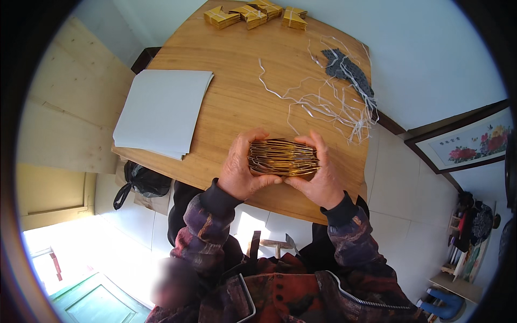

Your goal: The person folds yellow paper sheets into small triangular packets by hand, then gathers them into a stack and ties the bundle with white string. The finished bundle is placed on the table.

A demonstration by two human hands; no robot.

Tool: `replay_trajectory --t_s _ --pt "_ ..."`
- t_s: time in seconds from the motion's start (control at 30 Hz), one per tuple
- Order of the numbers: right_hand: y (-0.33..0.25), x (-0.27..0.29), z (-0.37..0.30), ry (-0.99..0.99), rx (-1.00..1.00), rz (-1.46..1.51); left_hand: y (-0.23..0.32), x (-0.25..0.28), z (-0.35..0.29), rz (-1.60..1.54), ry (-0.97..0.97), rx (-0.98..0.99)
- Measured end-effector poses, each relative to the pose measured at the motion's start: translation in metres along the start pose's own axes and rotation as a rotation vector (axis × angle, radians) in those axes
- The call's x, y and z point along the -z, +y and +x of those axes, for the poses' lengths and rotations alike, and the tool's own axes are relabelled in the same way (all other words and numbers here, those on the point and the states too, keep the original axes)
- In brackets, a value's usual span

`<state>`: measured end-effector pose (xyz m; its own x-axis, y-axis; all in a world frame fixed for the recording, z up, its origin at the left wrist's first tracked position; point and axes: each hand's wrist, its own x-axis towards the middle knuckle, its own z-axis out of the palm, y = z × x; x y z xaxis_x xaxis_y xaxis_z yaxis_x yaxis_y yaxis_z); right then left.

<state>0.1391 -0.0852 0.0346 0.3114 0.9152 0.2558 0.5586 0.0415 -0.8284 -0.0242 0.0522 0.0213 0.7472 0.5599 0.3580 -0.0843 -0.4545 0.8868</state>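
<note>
Between the left fingers (255, 134) and right fingers (320, 144), clamped on its ends, sits a thick folded gold-paper stack (284, 157); squaring-up, it seems, and tying next likely calls for those thin white strings (358, 123) beyond the fingers.

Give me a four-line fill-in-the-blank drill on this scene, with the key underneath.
1. The left hand and right hand hold the golden stack from ____ sides.
2. The pale sheets lie on the table's ____ half.
3. The tied golden bundles sit at its ____ end from the wearer.
4. The loose strings are coloured ____.

Missing words: opposite; left; far; white.
</note>
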Motion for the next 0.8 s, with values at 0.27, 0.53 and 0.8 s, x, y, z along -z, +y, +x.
replay_trajectory --t_s 0.27,0.53,0.8 --pt "0.016 -0.013 -0.011 -0.006 -0.020 0.010 -0.017 -0.006 -0.012 0.025 0.047 0.024" --pt "0.020 -0.017 -0.007 -0.022 -0.025 -0.070 -0.014 -0.005 -0.013 0.144 0.006 0.090" --pt "0.014 -0.020 -0.005 0.052 -0.085 -0.219 -0.020 -0.005 -0.014 0.183 0.002 0.144"
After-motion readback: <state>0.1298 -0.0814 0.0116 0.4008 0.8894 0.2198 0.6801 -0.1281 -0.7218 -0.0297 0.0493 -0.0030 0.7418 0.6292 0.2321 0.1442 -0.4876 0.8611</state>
